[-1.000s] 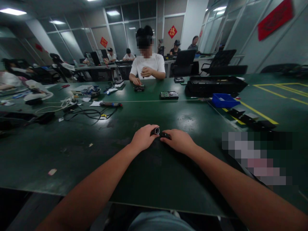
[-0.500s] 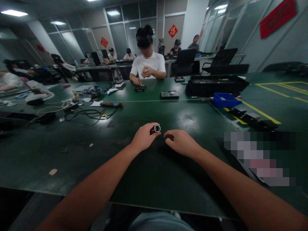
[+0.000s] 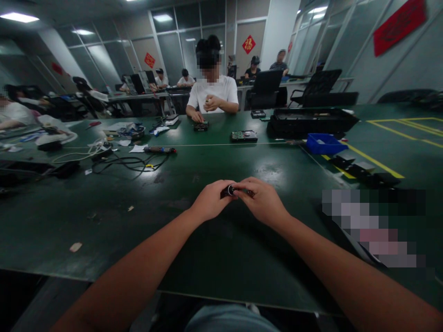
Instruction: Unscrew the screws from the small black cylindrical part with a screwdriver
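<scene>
My left hand [image 3: 212,199] is closed around a short black tube [image 3: 226,190] with a silvery rim, which looks like a flashlight barrel. The rimmed end points right, toward my other hand. Pinched in the fingers of my right hand [image 3: 263,196] is a small dark piece [image 3: 249,192], mostly covered, so its kind cannot be made out. The fingertips of the right hand are at the tube's rim. Whether the dark piece itself touches the rim is hidden. Both hands are just above the green table [image 3: 221,249].
Across the table a person [image 3: 212,94] handles a hard drive [image 3: 201,126]. Another hard drive [image 3: 244,136] lies nearer. At right are a black case [image 3: 311,123], a blue bin [image 3: 325,144] and black blocks [image 3: 362,169]. Cables [image 3: 128,162] and an electric screwdriver [image 3: 159,150] lie at left.
First my right hand drew slightly away from the tube, showing its open round end. Now it has come back left, with its fingertips against the rim. The left hand keeps its hold.
</scene>
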